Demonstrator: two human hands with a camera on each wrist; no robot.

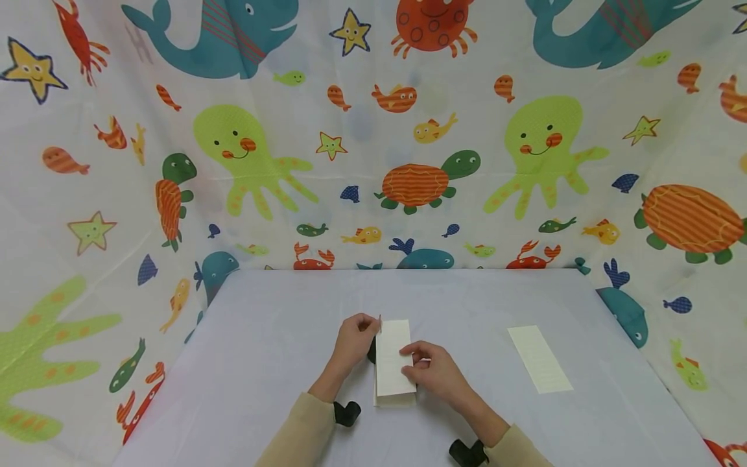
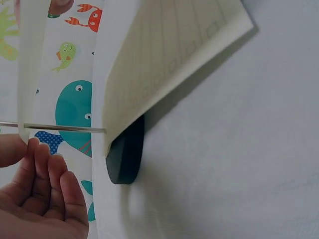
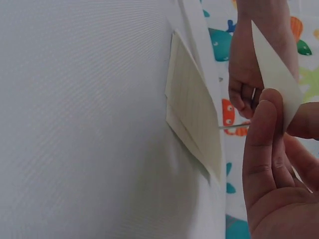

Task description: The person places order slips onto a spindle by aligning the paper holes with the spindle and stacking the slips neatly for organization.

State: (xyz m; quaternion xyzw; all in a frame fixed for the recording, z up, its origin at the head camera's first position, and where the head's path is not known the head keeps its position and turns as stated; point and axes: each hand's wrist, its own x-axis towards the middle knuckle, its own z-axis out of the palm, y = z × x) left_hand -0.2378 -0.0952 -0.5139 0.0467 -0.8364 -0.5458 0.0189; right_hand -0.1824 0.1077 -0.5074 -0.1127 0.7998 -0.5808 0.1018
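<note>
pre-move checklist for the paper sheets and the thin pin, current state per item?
1. Left hand pinches the thin pin: ok.
2. Pin passes through the lifted sheet: ok.
3. Right hand pinches the top sheet: ok.
4. Stack squared under it: cannot tell.
5. Black block sits under the sheets on the table: ok.
6. Spare sheet lies apart, right of both hands: ok.

A pale, cloth-covered counter [image 1: 280, 363] fills the lower middle of the frame. A lined paper strip [image 1: 539, 359] lies flat at right. Near the centre sits a small stack of cream sheets [image 1: 395, 397], propped against a dark round object [image 1: 371, 351].
</note>
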